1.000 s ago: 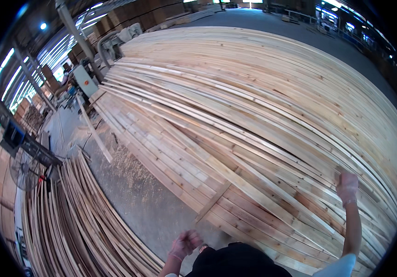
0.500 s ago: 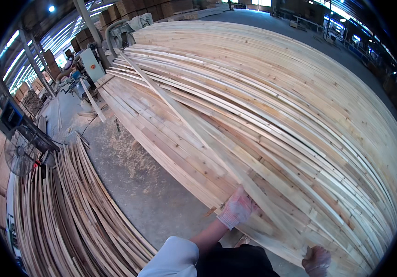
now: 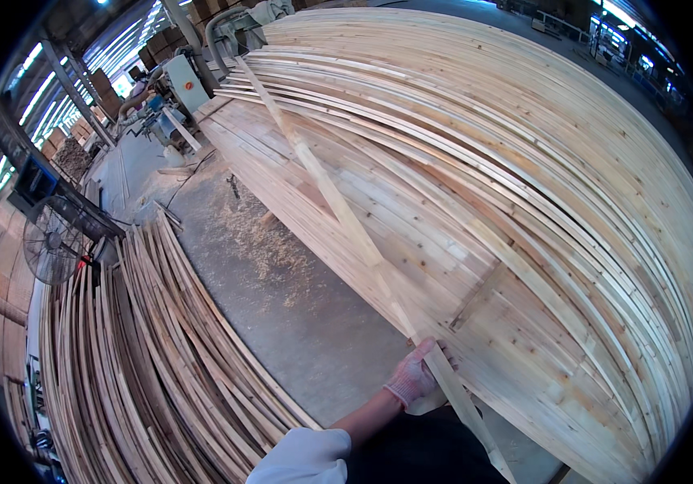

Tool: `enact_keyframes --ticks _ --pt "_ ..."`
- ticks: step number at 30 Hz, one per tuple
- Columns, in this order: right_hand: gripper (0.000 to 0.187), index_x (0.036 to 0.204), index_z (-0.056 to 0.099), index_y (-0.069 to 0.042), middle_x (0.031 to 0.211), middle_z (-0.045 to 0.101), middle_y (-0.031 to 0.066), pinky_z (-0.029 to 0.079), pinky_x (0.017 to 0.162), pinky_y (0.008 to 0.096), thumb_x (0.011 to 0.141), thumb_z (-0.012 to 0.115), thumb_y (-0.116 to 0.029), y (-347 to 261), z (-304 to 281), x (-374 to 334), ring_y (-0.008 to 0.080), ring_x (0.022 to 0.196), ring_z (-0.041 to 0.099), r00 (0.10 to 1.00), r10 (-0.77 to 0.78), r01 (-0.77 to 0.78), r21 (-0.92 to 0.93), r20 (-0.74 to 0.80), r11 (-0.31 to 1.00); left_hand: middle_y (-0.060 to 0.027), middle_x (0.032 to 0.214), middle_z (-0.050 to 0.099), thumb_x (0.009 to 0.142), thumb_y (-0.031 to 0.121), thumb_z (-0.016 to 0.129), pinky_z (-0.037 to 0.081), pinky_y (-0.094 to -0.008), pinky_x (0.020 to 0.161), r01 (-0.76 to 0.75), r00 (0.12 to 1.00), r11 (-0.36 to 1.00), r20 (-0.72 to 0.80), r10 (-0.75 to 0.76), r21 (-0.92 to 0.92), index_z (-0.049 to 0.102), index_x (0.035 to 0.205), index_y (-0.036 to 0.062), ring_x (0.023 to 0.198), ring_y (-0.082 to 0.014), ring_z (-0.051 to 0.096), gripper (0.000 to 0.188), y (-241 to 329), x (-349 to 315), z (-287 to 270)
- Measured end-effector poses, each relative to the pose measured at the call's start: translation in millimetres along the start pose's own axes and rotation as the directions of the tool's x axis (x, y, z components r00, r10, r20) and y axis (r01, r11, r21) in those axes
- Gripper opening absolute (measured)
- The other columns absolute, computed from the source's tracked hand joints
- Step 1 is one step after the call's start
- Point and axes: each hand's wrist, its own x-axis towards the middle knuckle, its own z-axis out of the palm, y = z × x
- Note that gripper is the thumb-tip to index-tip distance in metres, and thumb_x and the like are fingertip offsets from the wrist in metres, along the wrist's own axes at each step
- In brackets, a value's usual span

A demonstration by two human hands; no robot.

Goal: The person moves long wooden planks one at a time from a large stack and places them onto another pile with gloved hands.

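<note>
Head view shows our left hand (image 3: 417,373), in a pale knitted glove, closed around a long wooden strip (image 3: 338,202) near its lower end; our right hand is out of sight, so we cannot tell what it is doing. The strip slants over the broad layer of pale boards (image 3: 419,206), its far end by the machinery at the top left and its near end running past our glove to the lower edge of the view.

We judge it light for its length but springy, stiff enough along short stretches and likely to sag or whip when held at one end only. Its tone changes in patches along its length; if those are joints, we would treat them as weaker spots. The planed faces look smooth and could slide under a loose grip, and the edges might splinter, so the glove helps. For balance we would take hold with two hands set well apart, one nearer the middle.

As for writing, we can read none on the strip or the boards. The light-coloured control box (image 3: 183,74) carries an orange knob (image 3: 188,85), and any marking there is too small to make out
</note>
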Motion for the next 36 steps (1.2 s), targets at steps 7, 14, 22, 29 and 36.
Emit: enact_keyframes --ticks 7,14,22,29,36 --pt "0.062 0.132 0.050 -0.011 0.114 0.059 0.0173 0.046 0.092 0.0441 0.085 0.054 -0.052 -167.0 -51.5 5.5 0.0336 0.108 0.056 0.897 -0.358 0.380 0.040 -0.260 0.924 -0.0113 0.086 0.062 0.091 0.028 0.060 0.050 -0.0513 0.090 -0.043 0.992 0.998 -0.115 0.047 0.043 0.058 0.098 0.0040 0.084 -0.0302 0.061 0.025 -9.0 -11.2 -17.9" --pt "0.057 0.128 0.053 -0.009 0.105 0.061 0.0165 0.047 0.089 0.0428 0.089 0.050 -0.051 -111.7 -68.4 20.1 0.0314 0.101 0.058 0.849 -0.400 0.384 -0.117 -0.346 0.916 -0.0098 0.083 0.060 0.090 0.027 0.061 0.051 -0.0494 0.088 -0.074 0.983 0.997 -0.165 0.075 0.011 0.058 0.094 0.0048 0.079 -0.0277 0.060 0.023 -37.0 -23.0 -7.8" --pt "0.053 0.123 0.057 -0.007 0.094 0.063 0.0155 0.048 0.084 0.0415 0.093 0.045 -0.050 71.3 -81.7 25.1 0.0288 0.093 0.060 0.883 -0.338 0.165 -0.459 -0.326 0.873 -0.0119 0.088 0.062 0.089 0.027 0.062 0.051 -0.0547 0.085 -0.199 0.952 0.980 -0.232 0.200 0.026 0.057 0.096 0.0048 0.086 -0.0331 0.062 0.024 -82.5 -13.9 -41.0" --pt "0.040 0.083 0.070 -0.013 0.087 0.069 0.0107 0.053 0.077 0.0386 0.060 0.076 -0.045 13.0 -68.9 108.3 0.0293 0.085 0.067 0.855 -0.453 0.382 -0.284 -0.253 0.879 -0.0154 0.103 0.064 0.092 0.033 0.058 0.050 -0.0562 0.087 -0.290 0.841 0.941 -0.422 0.338 0.175 0.056 0.108 0.0055 0.098 -0.0379 0.062 0.032 -104.5 -4.6 -80.4" --pt "0.052 0.119 0.060 -0.017 0.110 0.066 0.0140 0.048 0.089 0.0415 0.075 0.066 -0.043 -162.8 -86.3 49.9 0.0341 0.103 0.061 0.628 -0.758 0.733 -0.192 -0.178 0.653 -0.0133 0.120 0.060 0.089 0.030 0.064 0.043 -0.0492 0.101 0.100 0.939 0.970 -0.344 -0.018 0.223 0.056 0.120 0.0043 0.111 -0.0325 0.057 0.041 -209.0 -16.8 -136.1"
